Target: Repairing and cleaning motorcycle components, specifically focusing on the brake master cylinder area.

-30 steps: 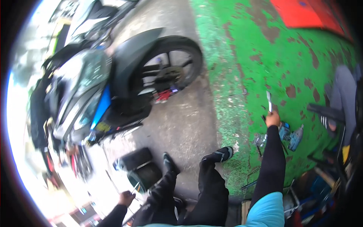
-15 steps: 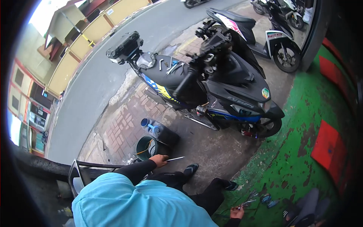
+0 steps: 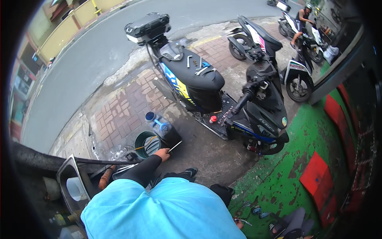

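My left hand point(image 3: 162, 153) reaches forward in a black sleeve and grips a thin metal rod point(image 3: 175, 146), which points to the right. The hand hovers at the rim of a dark green bucket point(image 3: 139, 148). A black container point(image 3: 172, 136) and a clear water jug with a blue cap point(image 3: 159, 124) stand just beyond it. My right hand point(image 3: 238, 224) is low at the right, mostly hidden by my light blue shirt, beside small tools point(image 3: 256, 210) on the green floor. A black scooter with blue and yellow panels point(image 3: 223, 99) is parked ahead.
Wrenches lie on the scooter's seat point(image 3: 197, 65), and a red-capped bottle point(image 3: 213, 118) sits on its footboard. More scooters and a seated rider point(image 3: 303, 18) are at the top right. A red panel point(image 3: 316, 181) lies on the green floor. A metal tray point(image 3: 73, 187) is at my left.
The view has swung from the green floor round to the scooter and street. My left hand with the rod has moved slightly forward toward the bucket.
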Motion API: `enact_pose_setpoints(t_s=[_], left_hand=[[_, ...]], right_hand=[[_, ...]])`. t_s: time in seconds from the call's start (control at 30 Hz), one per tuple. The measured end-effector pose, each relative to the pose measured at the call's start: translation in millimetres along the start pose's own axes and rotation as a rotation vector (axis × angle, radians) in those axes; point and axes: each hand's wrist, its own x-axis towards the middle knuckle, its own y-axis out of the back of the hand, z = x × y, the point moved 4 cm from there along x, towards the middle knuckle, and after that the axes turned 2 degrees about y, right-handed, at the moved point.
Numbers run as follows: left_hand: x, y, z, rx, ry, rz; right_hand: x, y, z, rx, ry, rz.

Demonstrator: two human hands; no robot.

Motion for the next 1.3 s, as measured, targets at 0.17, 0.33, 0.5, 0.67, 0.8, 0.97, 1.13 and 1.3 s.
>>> enact_pose_setpoints(t_s=[0.17, 0.33, 0.5, 0.67, 0.8, 0.97, 1.13, 1.3], left_hand=[[-14.4, -10.7, 32.2, -0.09, -0.067, 0.094], [-70.8, -31.7, 31.2, -0.37, 0.03, 0.323], [-166.7, -75.5, 21.0, -0.662, 0.19, 0.55], [-249.6, -140.8, 20.3, -0.887, 0.326, 0.73], [-347.6, -132.5, 33.4, -0.979, 0.316, 0.973], [-554.7, -41.3, 26.7, -0.929, 0.571, 1.008], [-664.6, -6.3, -98.0, -0.315, 1.099, 0.607], [-631.0, -45.5, -212.1, 0.009, 1.064, 0.332]], right_hand=[[44.9, -183.4, -13.7, -0.48, -0.158, -0.243], [62.6, -331.7, -11.9, -1.014, -0.284, -0.493], [64.1, -404.3, -13.9, -1.348, -0.313, -0.676], [64.6, -442.5, -23.0, -1.57, -0.299, -0.818], [53.3, -456.7, -11.3, -1.665, -0.282, -0.909], [41.0, -451.9, -5.8, -1.717, -0.223, -0.965], [25.5, -446.6, 9.3, -1.737, -0.159, -1.013], [1.0, -420.2, 37.3, -1.734, -0.096, -1.015]])
